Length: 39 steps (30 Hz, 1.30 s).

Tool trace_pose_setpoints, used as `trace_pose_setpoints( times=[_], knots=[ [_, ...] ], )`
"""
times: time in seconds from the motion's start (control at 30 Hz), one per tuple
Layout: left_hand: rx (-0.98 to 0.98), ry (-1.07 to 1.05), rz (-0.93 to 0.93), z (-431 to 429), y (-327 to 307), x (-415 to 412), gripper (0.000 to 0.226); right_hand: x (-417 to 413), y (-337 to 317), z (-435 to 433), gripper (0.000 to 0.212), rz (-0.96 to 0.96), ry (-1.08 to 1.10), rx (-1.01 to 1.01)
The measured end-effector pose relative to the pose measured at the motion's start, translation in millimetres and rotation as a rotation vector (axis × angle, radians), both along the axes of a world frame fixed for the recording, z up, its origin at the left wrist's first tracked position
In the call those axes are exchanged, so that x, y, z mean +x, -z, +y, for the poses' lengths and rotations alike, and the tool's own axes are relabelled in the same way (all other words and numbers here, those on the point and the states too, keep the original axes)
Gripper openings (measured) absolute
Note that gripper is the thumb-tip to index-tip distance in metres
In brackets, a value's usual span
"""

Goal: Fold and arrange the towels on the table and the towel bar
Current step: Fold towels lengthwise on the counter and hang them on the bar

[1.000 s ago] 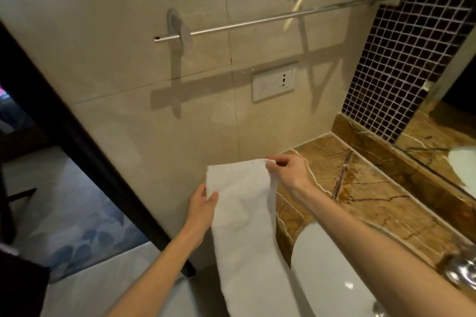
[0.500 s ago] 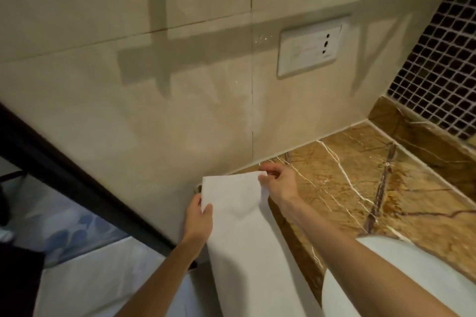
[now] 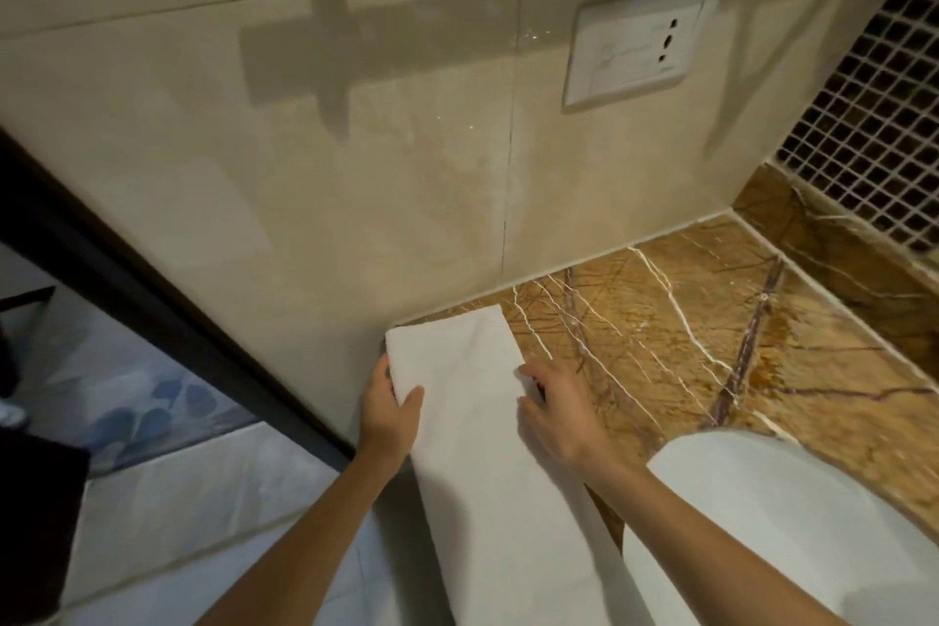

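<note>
A long white towel [image 3: 472,427], folded into a narrow strip, lies with its far end on the left corner of the brown marble counter [image 3: 711,336]; the rest hangs off the front edge toward me. My left hand [image 3: 388,409] grips the towel's left edge, thumb on top. On the towel's right edge my right hand [image 3: 551,409] pinches the cloth against the counter with curled fingers. The towel bar is out of view; only its shadow falls on the wall.
A white basin [image 3: 772,524] sits on the counter at lower right. A beige tiled wall with a white socket plate [image 3: 637,51] stands right behind the towel. Dark mosaic tiles [image 3: 874,127] fill the right. A dark door frame [image 3: 152,300] runs along the left.
Both hands lowered the towel's top end from in front of the wall onto the counter corner. My view dropped, so the towel bar left the frame.
</note>
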<state>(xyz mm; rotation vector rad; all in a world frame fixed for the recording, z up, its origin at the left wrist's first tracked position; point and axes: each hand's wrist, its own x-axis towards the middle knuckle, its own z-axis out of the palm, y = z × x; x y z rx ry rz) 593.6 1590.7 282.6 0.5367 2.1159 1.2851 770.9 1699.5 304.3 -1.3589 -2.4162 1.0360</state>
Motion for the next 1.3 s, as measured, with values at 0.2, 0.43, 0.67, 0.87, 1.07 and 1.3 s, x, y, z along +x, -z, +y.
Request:
trace_pose_setpoints(
  times=[0.2, 0.43, 0.67, 0.87, 1.07, 1.3],
  knots=[
    [-0.088, 0.117, 0.021, -20, -1, 21, 0.061, 31, 6, -26, 0.021, -0.089, -0.073, 0.071],
    [-0.110, 0.139, 0.005, -59, 3, 69, 0.044, 77, 7, -82, 0.016, -0.056, 0.011, 0.134],
    [-0.094, 0.138, 0.015, -93, 9, 113, 0.049, 122, 16, -123, 0.022, -0.059, 0.210, 0.087],
    [-0.076, 0.211, 0.016, -122, 15, 140, 0.055, 156, 18, -151, 0.046, -0.087, 0.216, -0.119],
    [-0.038, 0.285, -0.036, -151, 22, 168, 0.056, 183, 15, -167, 0.046, -0.106, 0.215, -0.253],
    [-0.014, 0.294, -0.198, -184, 22, 200, 0.073, 221, 17, -186, 0.030, -0.103, 0.232, -0.198]
  ],
)
